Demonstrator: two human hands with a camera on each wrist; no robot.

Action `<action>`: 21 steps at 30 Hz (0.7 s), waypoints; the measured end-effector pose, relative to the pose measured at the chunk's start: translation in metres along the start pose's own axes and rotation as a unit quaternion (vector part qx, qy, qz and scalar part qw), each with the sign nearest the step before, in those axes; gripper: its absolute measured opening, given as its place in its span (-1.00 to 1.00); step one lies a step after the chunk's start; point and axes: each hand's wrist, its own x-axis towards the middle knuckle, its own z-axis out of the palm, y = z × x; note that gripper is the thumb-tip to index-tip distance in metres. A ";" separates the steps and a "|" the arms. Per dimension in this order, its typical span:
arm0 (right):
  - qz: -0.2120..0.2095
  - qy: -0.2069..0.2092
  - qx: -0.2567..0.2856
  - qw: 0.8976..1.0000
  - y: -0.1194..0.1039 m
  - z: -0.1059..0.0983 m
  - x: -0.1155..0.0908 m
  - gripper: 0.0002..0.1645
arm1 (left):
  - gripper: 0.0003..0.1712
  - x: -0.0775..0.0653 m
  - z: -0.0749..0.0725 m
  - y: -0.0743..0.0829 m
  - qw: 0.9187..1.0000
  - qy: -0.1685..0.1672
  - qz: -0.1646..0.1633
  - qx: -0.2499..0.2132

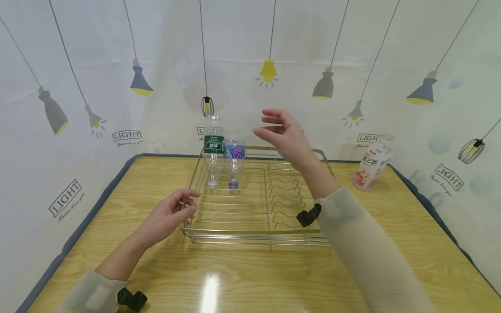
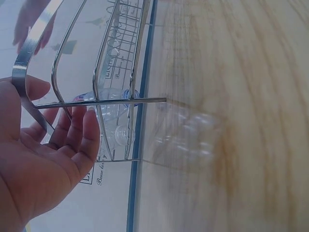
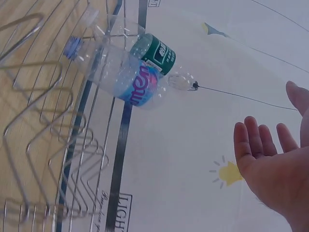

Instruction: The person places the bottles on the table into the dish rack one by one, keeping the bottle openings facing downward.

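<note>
A metal wire dish rack stands on the wooden table. My left hand is at its front left corner, with curled fingers and thumb about the rim. In the rack's back left part, two clear plastic bottles stand upside down, caps at the bottom. One bottle has a green label; the other, beside it, has a blue and purple label and a blue cap. My right hand is raised above the rack's back right part, fingers apart from the thumb, holding nothing.
A pink and white labelled bottle stands tilted in view at the table's back right. Wavy wire dividers fill the rack's right side. Behind the table hangs a pale cloth printed with lamps.
</note>
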 end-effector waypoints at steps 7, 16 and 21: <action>-0.002 -0.013 -0.052 0.999 -0.001 -0.026 -0.024 -0.28 | -0.53 0.000 -0.001 0.001 1.000 0.001 0.006 0.011; 0.009 -0.032 -0.101 0.994 0.004 -0.053 -0.059 -0.32 | -0.52 0.000 -0.001 0.001 1.000 -0.001 0.003 0.015; 0.017 -0.034 -0.119 0.992 0.008 -0.065 -0.073 -0.30 | -0.53 0.000 -0.001 -0.001 1.000 0.004 -0.003 0.027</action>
